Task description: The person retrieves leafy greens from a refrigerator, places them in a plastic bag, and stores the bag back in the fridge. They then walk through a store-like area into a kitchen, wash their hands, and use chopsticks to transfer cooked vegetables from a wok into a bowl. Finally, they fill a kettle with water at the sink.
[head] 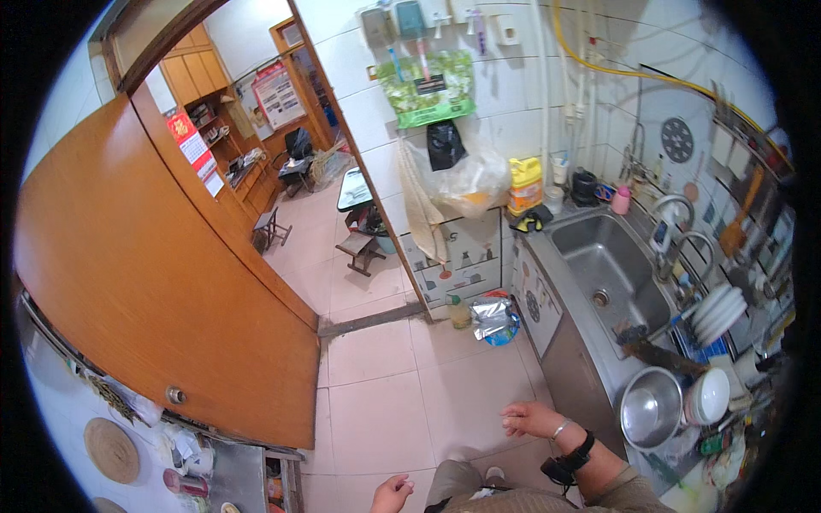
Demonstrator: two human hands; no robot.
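My right hand (pixel 530 420) hangs over the tiled floor beside the sink cabinet, fingers loosely bent and nothing in them. A silver bracelet (pixel 561 428) and a black band (pixel 571 463) are on that arm. At the bottom edge, my left hand (pixel 392 494) is partly cut off, with its thumb and fingers slightly apart and no object in it. Nearest to the right hand is the counter with a steel sink (pixel 593 256). A steel bowl (pixel 651 410) and stacked white bowls (pixel 712 394) stand at its near end.
A wooden door (pixel 192 308) stands ajar at left, beside a doorway into another room with folding stools (pixel 362 247). A bottle (pixel 458 312) and foil packaging (pixel 494 317) lie by the wall. A yellow jug (pixel 526 183) stands behind the sink. A metal-topped table (pixel 237 478) is lower left.
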